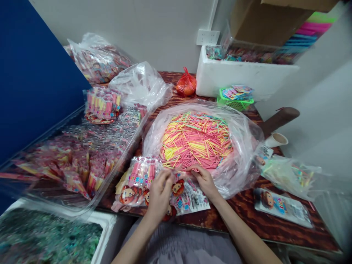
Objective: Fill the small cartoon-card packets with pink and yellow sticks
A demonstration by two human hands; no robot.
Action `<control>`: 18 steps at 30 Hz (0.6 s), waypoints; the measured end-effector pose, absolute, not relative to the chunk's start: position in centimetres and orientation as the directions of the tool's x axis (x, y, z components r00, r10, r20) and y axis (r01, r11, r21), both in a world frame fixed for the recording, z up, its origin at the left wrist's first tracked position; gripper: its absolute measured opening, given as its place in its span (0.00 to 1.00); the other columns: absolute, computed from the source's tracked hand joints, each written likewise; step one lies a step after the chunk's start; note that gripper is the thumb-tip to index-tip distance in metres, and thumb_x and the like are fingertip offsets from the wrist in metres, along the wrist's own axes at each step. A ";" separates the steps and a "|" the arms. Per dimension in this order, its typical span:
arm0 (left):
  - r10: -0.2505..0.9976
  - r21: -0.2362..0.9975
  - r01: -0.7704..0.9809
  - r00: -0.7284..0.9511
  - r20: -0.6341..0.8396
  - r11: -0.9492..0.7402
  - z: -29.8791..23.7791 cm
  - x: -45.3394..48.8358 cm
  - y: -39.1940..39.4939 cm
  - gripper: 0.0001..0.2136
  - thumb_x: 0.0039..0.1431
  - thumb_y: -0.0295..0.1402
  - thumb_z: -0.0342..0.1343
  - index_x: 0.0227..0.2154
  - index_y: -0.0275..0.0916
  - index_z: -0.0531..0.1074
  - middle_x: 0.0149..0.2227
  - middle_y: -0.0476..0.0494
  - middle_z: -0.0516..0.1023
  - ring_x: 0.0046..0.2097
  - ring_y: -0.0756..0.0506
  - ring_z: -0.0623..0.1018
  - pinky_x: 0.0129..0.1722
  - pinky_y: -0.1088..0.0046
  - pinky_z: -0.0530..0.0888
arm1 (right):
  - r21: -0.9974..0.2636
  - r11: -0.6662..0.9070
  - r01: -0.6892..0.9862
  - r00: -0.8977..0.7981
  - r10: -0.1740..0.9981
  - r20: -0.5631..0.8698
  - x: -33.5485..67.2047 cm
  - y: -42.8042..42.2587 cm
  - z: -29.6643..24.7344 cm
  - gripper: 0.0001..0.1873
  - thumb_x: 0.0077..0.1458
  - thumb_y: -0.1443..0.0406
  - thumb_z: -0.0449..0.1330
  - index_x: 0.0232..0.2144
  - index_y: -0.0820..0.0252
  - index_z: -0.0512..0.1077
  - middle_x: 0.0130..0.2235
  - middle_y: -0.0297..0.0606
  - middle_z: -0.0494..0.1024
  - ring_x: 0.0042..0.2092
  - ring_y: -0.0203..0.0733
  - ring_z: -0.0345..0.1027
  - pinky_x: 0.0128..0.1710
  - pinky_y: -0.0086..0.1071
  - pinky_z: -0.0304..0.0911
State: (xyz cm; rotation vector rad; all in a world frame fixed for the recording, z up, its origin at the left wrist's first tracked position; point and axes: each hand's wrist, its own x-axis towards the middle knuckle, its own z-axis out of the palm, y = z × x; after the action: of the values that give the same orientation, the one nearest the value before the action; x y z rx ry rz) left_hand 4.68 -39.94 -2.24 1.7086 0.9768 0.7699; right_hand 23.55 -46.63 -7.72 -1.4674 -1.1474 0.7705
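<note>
My left hand [161, 189] is closed with its fingertips pinched at the upper edge of a printed plastic packet [177, 187], which has a cartoon face on it. Across from it, my right hand [204, 180] has curled fingers pinched together near the same edge; what lies between them is too small to make out. Just beyond both hands sits a large clear bag [244, 154], wide at the mouth, full of thin pink and yellow sticks [198, 141]. Filled stick packets [134, 183] are piled by my left hand, and flat printed packets [192, 201] lie under my hands.
On the left, a clear tray [101, 194] holds many filled packets. Bulging plastic bags [96, 60] stand behind it. A red bag [187, 84], green basket [238, 103], white foam box [247, 79] and paper cup [276, 140] line the back and right. A flat packet [283, 207] lies at right.
</note>
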 end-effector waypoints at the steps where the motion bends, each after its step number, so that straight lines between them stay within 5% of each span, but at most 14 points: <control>1: 0.903 0.975 0.195 0.429 0.009 -0.103 -1.8 4.7 -39.5 0.09 0.63 0.35 0.51 0.38 0.38 0.75 0.37 0.45 0.77 0.40 0.46 0.75 0.42 0.71 0.71 | -0.969 0.031 0.243 0.329 0.938 0.112 23.5 -46.6 -7.7 0.10 0.62 0.64 0.53 0.36 0.57 0.75 0.37 0.39 0.77 0.43 0.44 0.70 0.45 0.35 0.63; 5: 0.950 0.998 0.023 0.306 -0.057 0.052 -0.8 4.9 -38.0 0.09 0.60 0.38 0.55 0.30 0.38 0.70 0.27 0.53 0.70 0.31 0.51 0.69 0.33 0.78 0.67 | -0.972 0.029 0.233 0.332 0.937 0.107 23.5 -46.5 -7.8 0.10 0.62 0.63 0.53 0.36 0.57 0.75 0.37 0.39 0.77 0.41 0.44 0.70 0.44 0.35 0.63; 10: 0.914 0.996 0.090 0.404 -0.047 0.012 -1.0 4.8 -38.2 0.13 0.62 0.39 0.51 0.25 0.38 0.67 0.25 0.53 0.64 0.29 0.51 0.64 0.30 0.78 0.63 | -0.974 0.026 0.223 0.335 0.937 0.102 23.6 -46.5 -7.8 0.10 0.62 0.64 0.54 0.36 0.56 0.75 0.37 0.38 0.77 0.41 0.44 0.70 0.44 0.35 0.62; 14: 0.863 0.996 0.062 0.499 -0.080 0.057 -1.8 4.6 -38.4 0.06 0.59 0.36 0.55 0.33 0.39 0.71 0.30 0.52 0.71 0.34 0.50 0.70 0.35 0.77 0.66 | -0.980 0.021 0.199 0.341 0.936 0.089 23.6 -46.5 -7.8 0.09 0.61 0.63 0.54 0.36 0.55 0.75 0.36 0.37 0.77 0.41 0.44 0.71 0.43 0.35 0.62; 18: 0.929 0.995 -0.056 0.367 -0.053 0.079 -1.8 4.0 -37.6 0.06 0.57 0.36 0.59 0.35 0.40 0.73 0.32 0.51 0.74 0.35 0.50 0.72 0.38 0.77 0.67 | -0.982 0.024 0.188 0.344 0.935 0.089 23.6 -46.5 -7.9 0.09 0.61 0.63 0.55 0.36 0.56 0.75 0.36 0.37 0.77 0.41 0.43 0.71 0.43 0.34 0.63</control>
State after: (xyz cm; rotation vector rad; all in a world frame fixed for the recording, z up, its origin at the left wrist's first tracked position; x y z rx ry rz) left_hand 3.98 -37.63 -1.79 1.2640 0.9141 0.9174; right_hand 23.55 -46.47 -7.93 -1.4443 -1.0908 0.8075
